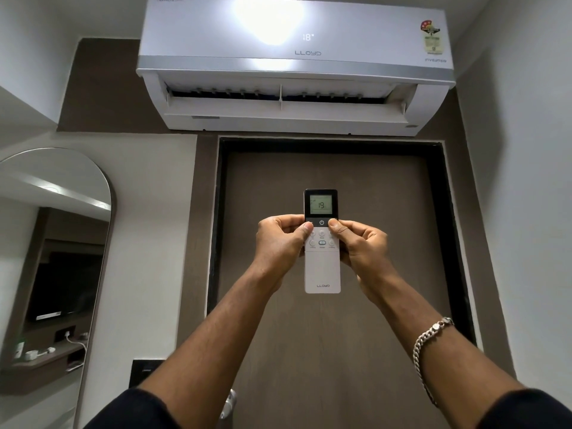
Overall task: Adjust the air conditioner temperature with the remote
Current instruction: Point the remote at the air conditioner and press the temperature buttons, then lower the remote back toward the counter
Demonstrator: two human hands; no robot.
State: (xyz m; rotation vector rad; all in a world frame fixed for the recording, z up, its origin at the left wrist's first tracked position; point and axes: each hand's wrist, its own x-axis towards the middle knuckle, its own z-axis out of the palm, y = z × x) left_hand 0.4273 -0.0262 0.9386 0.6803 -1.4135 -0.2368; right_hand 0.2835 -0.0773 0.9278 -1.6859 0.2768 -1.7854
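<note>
Gripping remote (322,267) from both sides: left hand (280,246) and right hand (362,246) both curled round its edges, thumbs resting on upper buttons. Long axis standing upright, screen end reading 19, pointing at air conditioner (294,63) directly above, well apart, showing 18.

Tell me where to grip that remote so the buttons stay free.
Grip the remote by its plain lower half, above the logo, fingers wrapping from behind and the sides. It stands upright, screen on top, and that stretch has no keys. Both the left hand and right hand now crowd the buttons.
</note>
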